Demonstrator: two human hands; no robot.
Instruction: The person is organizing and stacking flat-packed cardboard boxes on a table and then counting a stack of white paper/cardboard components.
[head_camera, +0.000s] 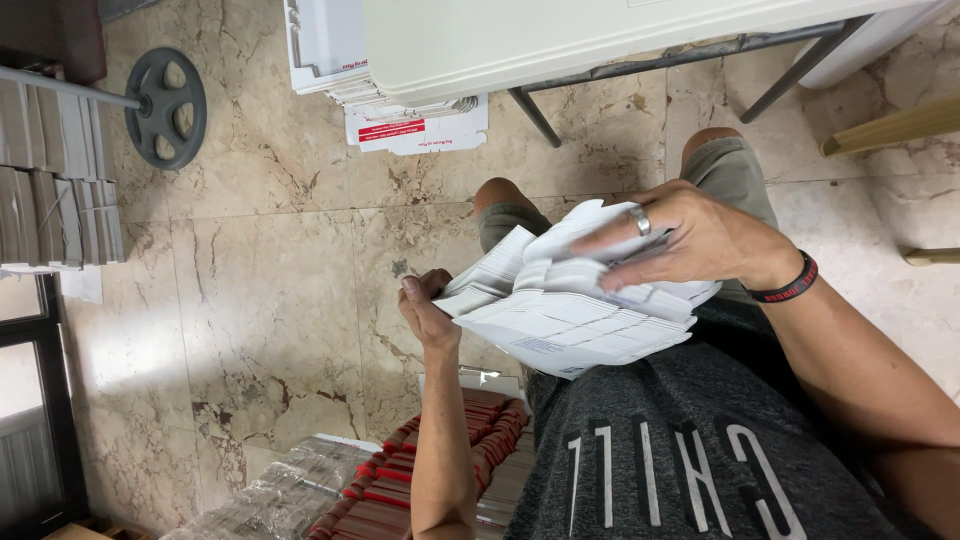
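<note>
I hold a thick stack of white flat printed cartons (560, 320) over my lap, its sheets fanned apart at the top. My left hand (425, 310) grips the stack's left edge, thumb on top. My right hand (690, 240), with a ring and a black wristband, lies over the upper sheets with its fingers spread and curled around them. My knees in grey shorts (735, 175) show behind the stack, and my dark grey shirt fills the lower right.
A white folding table (560, 40) with dark metal legs stands ahead, with a pile of white and red flat mailers (415, 125) under it. Red and white flat packs (490, 450) and plastic-wrapped bundles (280, 490) lie at lower left. A dark wheel (165, 108) and grey stacks (55, 185) sit left on the marble floor.
</note>
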